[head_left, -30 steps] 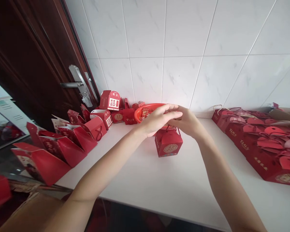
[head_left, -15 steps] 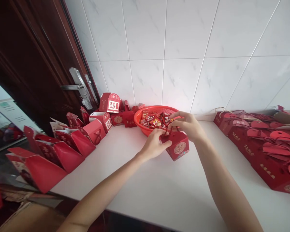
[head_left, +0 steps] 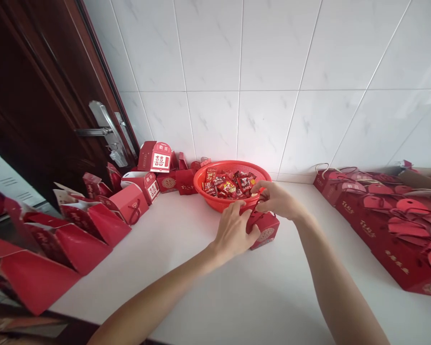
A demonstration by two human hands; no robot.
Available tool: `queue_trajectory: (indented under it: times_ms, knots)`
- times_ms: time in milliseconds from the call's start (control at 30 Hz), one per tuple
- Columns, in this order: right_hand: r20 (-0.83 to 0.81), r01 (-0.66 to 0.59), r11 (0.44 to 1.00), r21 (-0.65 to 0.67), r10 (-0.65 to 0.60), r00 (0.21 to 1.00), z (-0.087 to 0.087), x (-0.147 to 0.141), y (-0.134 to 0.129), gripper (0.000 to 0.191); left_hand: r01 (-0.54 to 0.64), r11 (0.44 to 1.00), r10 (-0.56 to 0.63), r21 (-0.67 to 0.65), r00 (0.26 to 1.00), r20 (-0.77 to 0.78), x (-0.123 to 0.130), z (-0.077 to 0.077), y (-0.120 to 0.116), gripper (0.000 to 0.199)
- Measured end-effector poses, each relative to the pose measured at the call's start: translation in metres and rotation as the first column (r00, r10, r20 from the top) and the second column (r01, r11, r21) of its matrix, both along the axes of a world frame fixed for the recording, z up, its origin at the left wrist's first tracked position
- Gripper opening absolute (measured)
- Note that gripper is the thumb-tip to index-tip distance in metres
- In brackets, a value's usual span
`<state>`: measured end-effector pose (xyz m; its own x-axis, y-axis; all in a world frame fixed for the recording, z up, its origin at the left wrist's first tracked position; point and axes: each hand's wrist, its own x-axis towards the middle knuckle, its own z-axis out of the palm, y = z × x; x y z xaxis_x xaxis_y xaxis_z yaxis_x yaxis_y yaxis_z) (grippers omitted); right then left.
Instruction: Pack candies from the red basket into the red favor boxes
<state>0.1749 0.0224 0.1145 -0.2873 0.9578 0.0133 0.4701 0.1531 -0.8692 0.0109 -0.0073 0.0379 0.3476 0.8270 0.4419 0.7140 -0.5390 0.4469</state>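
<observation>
A small red box (head_left: 267, 230) with a round gold pattern stands on the white tabletop, just in front of the red basket (head_left: 215, 203) of wrapped sweets (head_left: 230, 186). My left hand (head_left: 235, 230) is at the box's left side, its fingers bent over the upper part and its thumb against the front. With fingers pinched, my right hand (head_left: 278, 199) holds the dark red cord handle at the top of the box. The left fingertips are partly hidden behind the hand.
Open red boxes (head_left: 82, 235) line the left side of the tabletop (head_left: 187, 287). More boxes (head_left: 161, 158) are stacked at the back left. Rows of closed red boxes (head_left: 377, 230) stand at the right. A tiled wall and a dark door (head_left: 50, 72) are behind.
The box has turned and sits slightly lower in view. My left hand has moved from the cord onto the box's left side, while my right hand remains at the top. The view has shifted a little.
</observation>
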Motion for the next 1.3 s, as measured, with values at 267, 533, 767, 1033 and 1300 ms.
queue_trajectory:
  times_ms: [267, 533, 767, 1033, 1300]
  knots:
    - [0.216, 0.023, 0.982, 0.190, -0.065, 0.974, -0.004, -0.010, 0.002, 0.016, 0.048, 0.977, -0.015, -0.209, 0.988, 0.155, -0.005, -0.014, 0.005, 0.046]
    - [0.092, -0.035, 0.991, 0.133, 0.023, 0.996, -0.001, -0.001, 0.000, 0.024, 0.254, 0.868, 0.026, -0.427, 0.835, 0.549, -0.005, -0.025, 0.021, 0.049]
    - [0.407, 0.178, 0.887, 0.426, -0.364, 0.838, 0.001, -0.014, -0.002, 0.027, 0.271, 0.872, 0.032, -0.407, 0.798, 0.602, -0.004, -0.034, 0.023, 0.053]
    - [0.452, 0.200, 0.840, 0.504, -0.454, 0.768, 0.014, -0.022, -0.019, 0.020, 0.281, 0.885, 0.045, -0.372, 0.741, 0.669, -0.006, -0.033, 0.019, 0.076]
    - [0.442, 0.272, 0.836, 0.477, -0.495, 0.748, 0.023, -0.012, -0.027, 0.018, 0.340, 0.889, -0.044, -0.307, 0.731, 0.681, -0.008, -0.029, 0.009, 0.088]
